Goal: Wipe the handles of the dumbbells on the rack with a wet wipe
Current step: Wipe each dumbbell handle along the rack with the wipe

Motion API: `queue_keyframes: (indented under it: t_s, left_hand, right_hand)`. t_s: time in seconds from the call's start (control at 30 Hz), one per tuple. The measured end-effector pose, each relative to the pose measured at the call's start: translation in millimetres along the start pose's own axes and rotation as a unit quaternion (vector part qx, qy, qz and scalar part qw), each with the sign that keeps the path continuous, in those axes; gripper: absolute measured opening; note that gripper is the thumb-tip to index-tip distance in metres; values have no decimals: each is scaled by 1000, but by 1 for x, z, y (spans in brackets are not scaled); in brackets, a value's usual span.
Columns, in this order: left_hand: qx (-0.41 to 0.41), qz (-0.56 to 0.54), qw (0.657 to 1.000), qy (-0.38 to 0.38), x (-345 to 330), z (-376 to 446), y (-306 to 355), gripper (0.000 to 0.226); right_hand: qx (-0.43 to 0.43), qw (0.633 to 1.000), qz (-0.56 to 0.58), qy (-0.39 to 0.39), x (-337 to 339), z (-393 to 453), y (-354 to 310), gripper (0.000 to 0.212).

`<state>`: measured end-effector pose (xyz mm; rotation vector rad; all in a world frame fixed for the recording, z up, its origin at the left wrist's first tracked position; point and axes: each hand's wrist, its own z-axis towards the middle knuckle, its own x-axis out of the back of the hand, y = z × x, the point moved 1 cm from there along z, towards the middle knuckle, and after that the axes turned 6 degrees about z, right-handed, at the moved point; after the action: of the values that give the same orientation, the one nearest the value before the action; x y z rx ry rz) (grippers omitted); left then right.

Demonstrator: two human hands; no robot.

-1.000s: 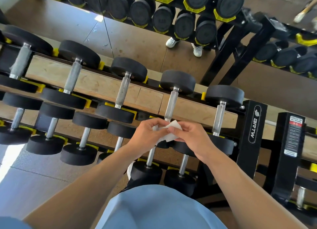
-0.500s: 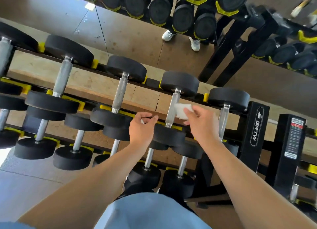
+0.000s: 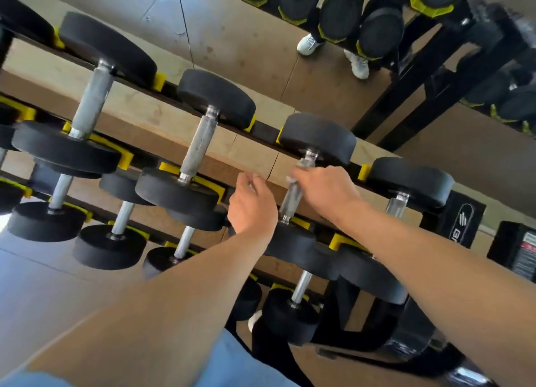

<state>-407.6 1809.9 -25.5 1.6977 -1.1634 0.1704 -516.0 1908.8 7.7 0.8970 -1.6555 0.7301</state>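
Observation:
Black dumbbells with steel handles lie in rows on a black rack [image 3: 452, 221] with yellow cradles. My right hand [image 3: 324, 189] grips the upper part of one top-row dumbbell's handle [image 3: 291, 204], with the white wet wipe [image 3: 291, 179] under its fingers; only a small edge of the wipe shows. My left hand [image 3: 252, 209] hovers just left of that handle, fingers loosely curled, holding nothing. The neighbouring dumbbell handle [image 3: 200, 146] stands free to the left.
A mirror [image 3: 232, 38] behind the rack reflects more dumbbells and white shoes. Lower rows of smaller dumbbells [image 3: 119, 227] sit below my arms. A rack upright with a warning label [image 3: 522, 253] is at the right edge. Wooden floor lies beyond.
My right hand carried the wipe from in front of me up onto the dumbbell handle and closed around it. My left hand let go of the wipe. The view has moved closer to the rack.

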Motion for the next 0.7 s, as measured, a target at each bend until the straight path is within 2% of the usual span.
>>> queue_keyframes:
  t_s: [0.13,0.23,0.3,0.4,0.47,0.5,0.53,0.6,0.67,0.7]
  left_hand:
    - [-2,-4,1000,30,-6,1,0,29]
    - [-5,-16,999,47,-3,-1,4,32]
    - [-8,-16,998,52,-2,-8,7,34]
    - [-3,42,997,58,-1,-20,4,35]
    - [-1,71,995,70,-3,-26,-2,32]
    - [0,72,994,80,-3,-29,-4,31]
    - [4,69,994,88,-3,-29,-5,31]
    - [6,68,993,95,-4,-26,-6,34]
    - [7,73,992,98,-7,-22,-8,36]
    - [7,77,992,98,-8,-22,-8,38]
  right_hand:
    - [-9,993,113,-45,-13,-9,-5,23]
    - [1,968,222,-121,-25,-18,-10,27]
    - [-18,933,329,-145,-30,-28,-13,27]
    - [-69,842,507,-170,-32,-48,-5,23]
    - [-114,786,577,-191,-34,-61,11,22]
    - [-134,781,579,-189,-34,-67,22,25]
    - [-164,779,580,-173,-33,-69,33,31]
    - [-254,769,582,-72,-30,-64,47,36]
    - [-317,769,554,38,-29,-52,47,27]
    - [-324,778,536,48,-33,-45,39,20]
